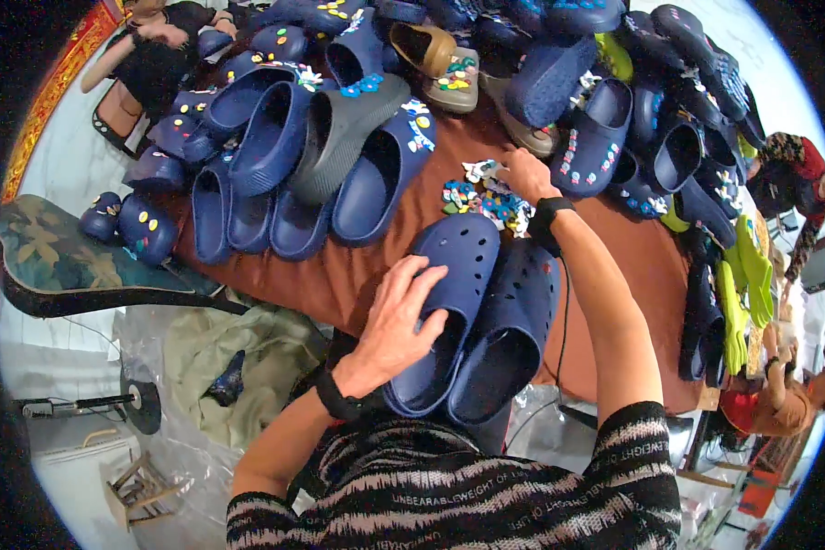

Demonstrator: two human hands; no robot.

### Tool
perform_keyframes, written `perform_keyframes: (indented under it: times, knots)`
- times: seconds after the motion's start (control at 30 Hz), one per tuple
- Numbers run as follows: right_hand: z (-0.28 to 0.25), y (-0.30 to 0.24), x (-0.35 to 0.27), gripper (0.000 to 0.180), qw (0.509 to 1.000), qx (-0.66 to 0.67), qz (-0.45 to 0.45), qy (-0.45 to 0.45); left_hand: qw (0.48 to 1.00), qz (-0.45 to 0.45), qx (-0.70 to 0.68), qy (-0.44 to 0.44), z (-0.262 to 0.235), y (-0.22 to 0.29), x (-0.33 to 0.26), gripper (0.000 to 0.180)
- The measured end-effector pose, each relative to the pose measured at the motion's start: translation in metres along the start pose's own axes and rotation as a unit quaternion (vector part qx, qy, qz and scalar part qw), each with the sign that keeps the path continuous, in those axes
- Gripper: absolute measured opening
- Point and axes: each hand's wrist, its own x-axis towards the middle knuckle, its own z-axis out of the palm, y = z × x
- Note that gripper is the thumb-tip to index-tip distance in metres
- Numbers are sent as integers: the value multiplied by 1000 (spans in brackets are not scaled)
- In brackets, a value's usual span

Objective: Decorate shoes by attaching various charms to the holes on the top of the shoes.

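Close in front of me, a pair of navy clogs stands side by side with their toes pointing away: a left clog [460, 261] and a right clog [525, 298]. My left hand [390, 316] grips the left clog at its side and opening, fingers over the upper and thumb at the inner rim. Beyond the toes lies a small heap of colourful shoe charms [490, 205] in blue, white, yellow and green. My right hand [527, 174] reaches to the far edge of this heap, fingers pinched at a white charm [484, 171]. Part of its fingertips is hidden.
Rows of navy clogs [270, 128] with charms cover the table's left and far side, with a grey clog [348, 133] among them. More decorated clogs [592, 142] and lime-green ones [752, 266] line the right. A brown cloth [312, 284] covers the table. Other people are nearby.
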Motion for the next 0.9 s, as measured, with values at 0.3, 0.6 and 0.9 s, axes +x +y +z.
perform_keyframes:
  times: [0.3,0.6,0.9]
  knots:
    - [10,39,7,43,988,143,-22,55,998,-5,-9,-63,13,-13,7,65]
    - [-51,25,-71,14,897,431,98,-24,998,3,-4,-64,9,-20,8,64]
    - [-70,20,-178,19,932,348,80,68,992,104,27,-64,-3,3,15,52]
